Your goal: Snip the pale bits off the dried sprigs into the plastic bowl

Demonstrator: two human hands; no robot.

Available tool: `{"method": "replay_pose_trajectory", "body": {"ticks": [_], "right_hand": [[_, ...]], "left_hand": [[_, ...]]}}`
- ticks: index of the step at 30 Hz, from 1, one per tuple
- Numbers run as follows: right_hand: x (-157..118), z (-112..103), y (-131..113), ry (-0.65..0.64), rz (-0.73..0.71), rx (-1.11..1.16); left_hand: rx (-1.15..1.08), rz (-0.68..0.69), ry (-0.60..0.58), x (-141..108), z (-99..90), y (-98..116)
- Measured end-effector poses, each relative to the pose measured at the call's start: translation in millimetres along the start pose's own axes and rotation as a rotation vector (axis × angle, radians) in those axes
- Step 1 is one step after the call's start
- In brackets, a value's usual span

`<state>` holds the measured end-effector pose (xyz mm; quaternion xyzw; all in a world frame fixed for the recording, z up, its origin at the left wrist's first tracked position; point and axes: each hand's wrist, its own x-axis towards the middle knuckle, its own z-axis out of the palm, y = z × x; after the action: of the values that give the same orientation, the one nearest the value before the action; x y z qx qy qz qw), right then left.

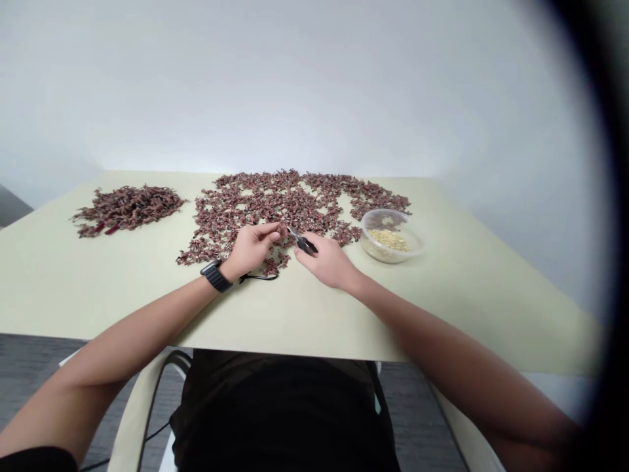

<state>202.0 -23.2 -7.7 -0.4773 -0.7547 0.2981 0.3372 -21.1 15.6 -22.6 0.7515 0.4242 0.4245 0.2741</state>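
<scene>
– Location of the piece in hand?
– Small reddish-brown piece [284,229], detail unclear, pinched between the left hand's [252,249] fingertips, at the near side of a spread of similar pieces [275,200].
– Right hand [325,259]?
– Closed around a black-handled tool [308,246], metal tip just beside the piece.
– Surroundings?
– Clear bowl [369,252] of yellowish bits [390,240] right of the spread; separate heap [132,206] left; pale table [299,321] beneath.
</scene>
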Motion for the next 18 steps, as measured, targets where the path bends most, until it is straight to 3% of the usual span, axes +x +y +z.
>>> {"method": "replay_pose_trajectory", "body": {"ticks": [2,6,12,18], "right_hand": [[-1.7,-0.1,1.7,0.071,-0.075,-0.2],[-3.4,-2.6,4.7,0.094,-0.156,-0.388],[-3.1,-3.8,7.2,0.073,-0.18,-0.502],[-3.2,-4.9,7.6,0.056,-0.188,-0.545]], "left_hand": [[-0.112,-0.038,-0.026,0.8,-0.8,2.5],[-0.336,-0.11,-0.074,1.2,0.3,1.6],[-0.461,-0.145,-0.134,-0.5,2.8,-1.6],[-0.436,-0.166,-0.166,-0.5,0.1,2.8]]}}
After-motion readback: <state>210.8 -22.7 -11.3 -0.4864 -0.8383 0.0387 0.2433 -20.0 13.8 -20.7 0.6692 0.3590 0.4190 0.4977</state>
